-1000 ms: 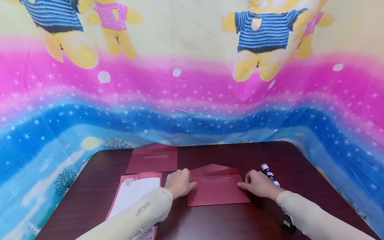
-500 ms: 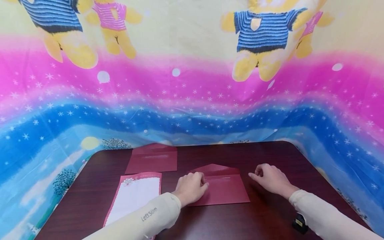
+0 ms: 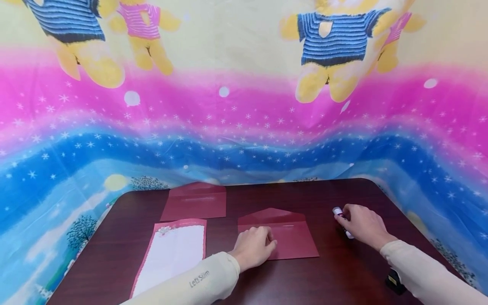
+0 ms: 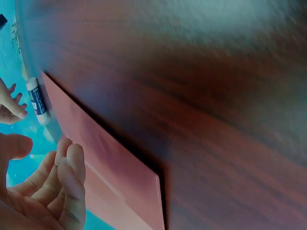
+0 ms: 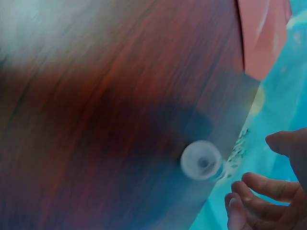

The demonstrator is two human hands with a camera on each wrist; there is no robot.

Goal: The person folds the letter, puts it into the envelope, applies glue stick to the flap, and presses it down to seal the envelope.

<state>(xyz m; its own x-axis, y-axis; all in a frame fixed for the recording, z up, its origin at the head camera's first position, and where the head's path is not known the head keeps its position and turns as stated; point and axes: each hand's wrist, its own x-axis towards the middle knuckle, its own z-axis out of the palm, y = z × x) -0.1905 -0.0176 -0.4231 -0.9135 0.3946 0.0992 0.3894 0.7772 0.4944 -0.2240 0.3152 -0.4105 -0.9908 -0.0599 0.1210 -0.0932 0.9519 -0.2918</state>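
Note:
A red envelope (image 3: pixel 293 241) lies on the table with its pointed flap raised away from me. Over its near left part hovers my left hand (image 3: pixel 253 248), fingers loosely bent; the left wrist view shows nothing between the thumb and fingers (image 4: pixel 72 177). To the right, my right hand (image 3: pixel 367 224) reaches over a glue stick (image 3: pixel 337 212) with white ends and a dark label. In the right wrist view the thumb and fingers (image 5: pixel 268 189) are spread apart, and the glue stick (image 5: pixel 201 160) is seen end-on, outside their grasp.
Another red envelope (image 3: pixel 194 207) with its flap up lies at the back left. In front of it is a white sheet with a red border (image 3: pixel 175 250), partly under my left sleeve. A printed cloth (image 3: pixel 244 106) hangs behind the dark wooden table (image 3: pixel 274 281).
Both hands have left the envelope's side edges. The right hand has moved right to the glue stick; the left has shifted right over the envelope. The envelope has stayed put.

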